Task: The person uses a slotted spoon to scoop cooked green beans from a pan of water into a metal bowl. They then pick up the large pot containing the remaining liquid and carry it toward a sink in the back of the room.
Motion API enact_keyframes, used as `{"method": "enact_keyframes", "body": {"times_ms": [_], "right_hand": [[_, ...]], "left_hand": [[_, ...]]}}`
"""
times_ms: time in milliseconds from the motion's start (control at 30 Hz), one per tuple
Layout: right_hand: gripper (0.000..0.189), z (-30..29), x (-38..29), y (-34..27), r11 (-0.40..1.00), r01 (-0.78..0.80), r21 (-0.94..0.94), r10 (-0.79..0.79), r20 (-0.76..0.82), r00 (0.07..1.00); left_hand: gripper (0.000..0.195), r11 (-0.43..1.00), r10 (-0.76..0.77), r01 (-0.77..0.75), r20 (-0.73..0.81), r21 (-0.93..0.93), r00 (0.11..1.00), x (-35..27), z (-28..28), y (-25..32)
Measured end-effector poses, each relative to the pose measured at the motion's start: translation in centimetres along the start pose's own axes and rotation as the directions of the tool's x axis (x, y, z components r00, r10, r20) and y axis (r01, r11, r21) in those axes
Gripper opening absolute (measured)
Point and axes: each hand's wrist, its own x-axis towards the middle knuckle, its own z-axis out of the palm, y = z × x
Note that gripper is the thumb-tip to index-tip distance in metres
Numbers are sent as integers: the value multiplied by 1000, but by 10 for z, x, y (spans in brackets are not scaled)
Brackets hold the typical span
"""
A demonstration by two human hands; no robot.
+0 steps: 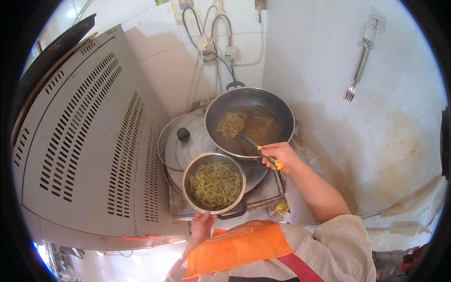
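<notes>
My right hand (282,155) grips the black-and-yellow handle of a ladle or skimmer (251,141). Its head, heaped with greenish strips (230,125), sits in the dark wok (283,105), in brown liquid with more strips. Nearer to me is a metal pot (186,176) with a black side handle (234,211), filled with shredded green vegetable strips (215,185). My left hand (203,224) pinches this pot's near rim, thumb on top, just left of the handle. The bowl of the tool is hidden under its load.
A glass lid (169,141) with a black knob lies left of the wok on the stove (260,201). A vented metal cabinet (91,141) stands at left. A large fork (359,70) hangs on the right wall, cables (211,35) on the back wall. A yellow-capped bottle (282,208) is low at front.
</notes>
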Motion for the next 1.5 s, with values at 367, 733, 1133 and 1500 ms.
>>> {"method": "enact_keyframes", "body": {"times_ms": [367,733,1133,1500], "right_hand": [[38,-8,-40,-20,996,91,15,-91,16,996],[40,-29,-75,-19,999,-11,-35,10,-47,999],[42,-11,-134,-46,983,67,-169,-57,64,996],[44,11,-150,1,105,535,-838,-407,455,792]], "left_hand": [[5,999,-15,15,-6,44,1000,-2,3,4],[6,999,-28,28,5,32,1000,-3,7,6],[8,999,-28,27,18,38,999,-8,14,12],[7,998,-25,26,-1,62,1000,-6,12,11]]}}
